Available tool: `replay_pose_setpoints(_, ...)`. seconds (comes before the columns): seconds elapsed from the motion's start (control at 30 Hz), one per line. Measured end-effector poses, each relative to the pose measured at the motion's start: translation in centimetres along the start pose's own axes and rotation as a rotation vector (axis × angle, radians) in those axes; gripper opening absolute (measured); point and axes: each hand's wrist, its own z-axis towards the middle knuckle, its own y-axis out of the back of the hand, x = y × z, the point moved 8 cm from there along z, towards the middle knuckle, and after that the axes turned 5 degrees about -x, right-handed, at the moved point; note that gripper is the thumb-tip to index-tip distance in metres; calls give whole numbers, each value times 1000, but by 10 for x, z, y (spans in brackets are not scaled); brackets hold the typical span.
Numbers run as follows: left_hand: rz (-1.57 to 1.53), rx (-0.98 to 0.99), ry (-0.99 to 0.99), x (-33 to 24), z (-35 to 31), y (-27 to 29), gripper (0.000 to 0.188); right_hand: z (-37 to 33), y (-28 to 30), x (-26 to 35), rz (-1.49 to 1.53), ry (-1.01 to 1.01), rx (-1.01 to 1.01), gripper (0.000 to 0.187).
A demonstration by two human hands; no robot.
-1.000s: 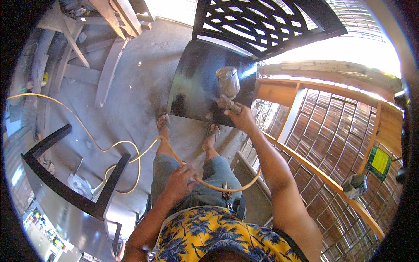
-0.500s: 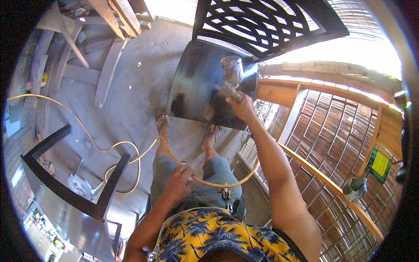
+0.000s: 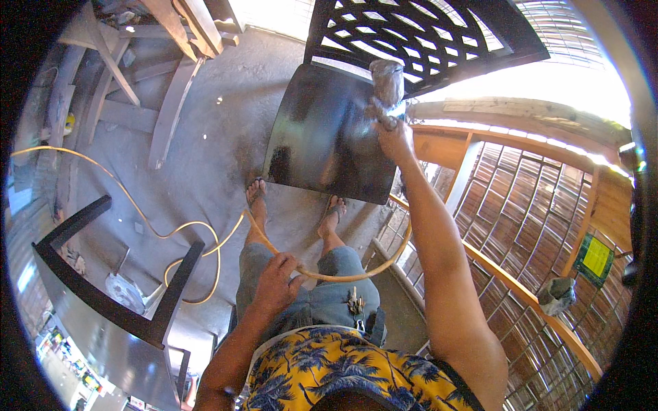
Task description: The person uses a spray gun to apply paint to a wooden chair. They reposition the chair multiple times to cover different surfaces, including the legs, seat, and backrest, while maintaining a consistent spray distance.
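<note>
Out in front, my right hand [image 3: 395, 142] is wrapped round the handle of a spray gun [image 3: 384, 113] with a paint-smeared cup [image 3: 388, 81] on top. The gun is over the right side of a glossy black chair seat [image 3: 329, 130]. Behind the seat rises a black chair back [image 3: 411, 34] with a cut-out lattice. Close to my lap, my left hand [image 3: 277, 282] is closed round a yellow air hose [image 3: 343, 278]. That hose loops from the left hand up toward the right wrist and also trails across the floor to the left.
A black-edged furniture frame [image 3: 103, 294] stands at the near left. Wooden furniture parts [image 3: 171, 113] are stacked at the far left. Along the right side runs a metal grille [image 3: 521, 192] with wooden rails. A grey rag-like lump [image 3: 556, 296] sits on the lower rail.
My right hand and the spray gun have moved right and farther away, toward the seat's far right corner. The hose loop has risen slightly with them. My left hand has shifted only a little.
</note>
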Motion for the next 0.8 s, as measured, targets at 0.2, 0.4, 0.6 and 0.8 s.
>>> replay_pose_setpoints(0.2,25,121,-56,-8,-3,-9,27,-74,-23,-29,80,-42,217,52)
replay_pose_setpoints(0.4,-3,210,-82,-12,-17,-20,31,-164,-33,-32,194,-15,379,52)
replay_pose_setpoints(0.6,-19,213,-80,-9,-22,-27,34,-162,-61,-19,95,30,484,46)
replay_pose_setpoints(0.8,16,110,-17,3,-14,-10,32,-76,-51,2,106,87,195,49)
